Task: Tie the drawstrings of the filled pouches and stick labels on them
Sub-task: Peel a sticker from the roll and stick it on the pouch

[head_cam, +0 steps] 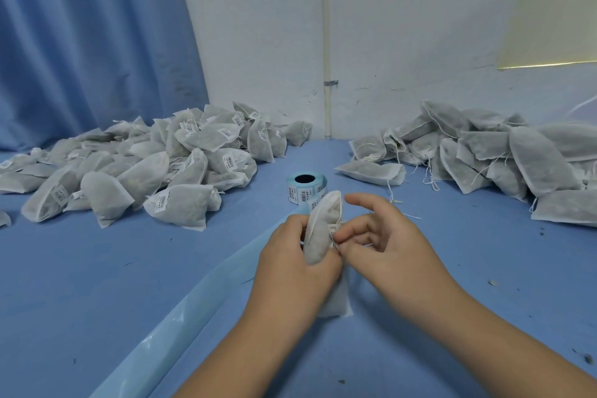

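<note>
My left hand [290, 265] grips a filled white pouch [321, 229] upright above the blue table, fingers curled round its middle. My right hand [384, 242] pinches a small white label [332, 231] against the pouch's right side with thumb and forefinger, the other fingers spread. The pouch's lower corner [336, 307] shows below my left hand. A label roll [303, 187] with a light blue backing stands just behind the pouch. Its empty backing strip [193, 297] trails toward the lower left.
A heap of labelled pouches [155, 165] covers the table's left side. A heap of pouches with loose drawstrings and no visible labels [484, 152] lies at the right. A blue curtain [90, 35] and a white wall [387, 26] stand behind. Dark crumbs dot the blue tabletop [80, 268].
</note>
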A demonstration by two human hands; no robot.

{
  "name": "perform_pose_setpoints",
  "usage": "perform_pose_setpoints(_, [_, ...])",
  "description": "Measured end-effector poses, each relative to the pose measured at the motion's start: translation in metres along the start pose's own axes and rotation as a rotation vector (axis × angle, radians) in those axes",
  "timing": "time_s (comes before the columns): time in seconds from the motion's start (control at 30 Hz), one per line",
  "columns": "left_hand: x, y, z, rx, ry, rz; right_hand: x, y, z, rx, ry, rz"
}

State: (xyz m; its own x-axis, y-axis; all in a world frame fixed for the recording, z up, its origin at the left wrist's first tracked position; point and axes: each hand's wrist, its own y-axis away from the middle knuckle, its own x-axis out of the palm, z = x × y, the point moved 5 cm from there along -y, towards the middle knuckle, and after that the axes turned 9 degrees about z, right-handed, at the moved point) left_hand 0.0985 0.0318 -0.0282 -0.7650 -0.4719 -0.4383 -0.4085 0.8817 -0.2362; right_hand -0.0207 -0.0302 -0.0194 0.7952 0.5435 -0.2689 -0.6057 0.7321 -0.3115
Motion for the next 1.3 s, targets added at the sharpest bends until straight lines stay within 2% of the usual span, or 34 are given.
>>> perform_pose_setpoints(0.1, [-0.001, 0.0, 0.002, -0.015, 0.035, 0.015, -0.002, 0.002, 0.003, 0.005, -0.018, 0.013])
perform_pose_setpoints(0.3, [0.0, -0.003, 0.008, -0.113, 0.308, 0.105, -0.004, 0.005, 0.01, 0.004, -0.103, 0.121])
perform_pose_setpoints(0.43, [0.002, -0.002, 0.008, -0.127, 0.458, 0.196, -0.017, 0.004, 0.008, -0.017, -0.063, -0.098])
perform_pose_setpoints(0.5, [0.005, 0.0, 0.007, -0.117, 0.508, 0.263, -0.019, 0.004, 0.003, 0.032, -0.049, -0.078])
perform_pose_setpoints(0.63, [0.009, 0.001, 0.006, -0.08, 0.529, 0.352, -0.013, 0.004, -0.004, 0.126, -0.23, 0.074])
perform_pose_setpoints(0.9, [0.013, 0.0, 0.008, -0.088, 0.6, 0.464, -0.016, 0.001, -0.019, 0.221, -0.453, 0.039])
perform_pose_setpoints(1.0, [0.012, -0.002, 0.009, -0.139, 0.63, 0.429, -0.016, 0.002, -0.017, 0.19, -0.363, 0.02])
perform_pose_setpoints(1.07, [0.01, -0.002, 0.009, -0.157, 0.584, 0.379, -0.015, 0.004, -0.012, 0.154, -0.253, -0.002])
perform_pose_setpoints(1.17, [0.007, -0.002, 0.007, -0.137, 0.496, 0.308, -0.01, 0.005, -0.008, 0.131, -0.213, -0.007])
perform_pose_setpoints(1.3, [0.002, -0.004, 0.011, -0.159, 0.538, 0.167, 0.004, 0.006, -0.008, 0.148, -0.134, 0.105])
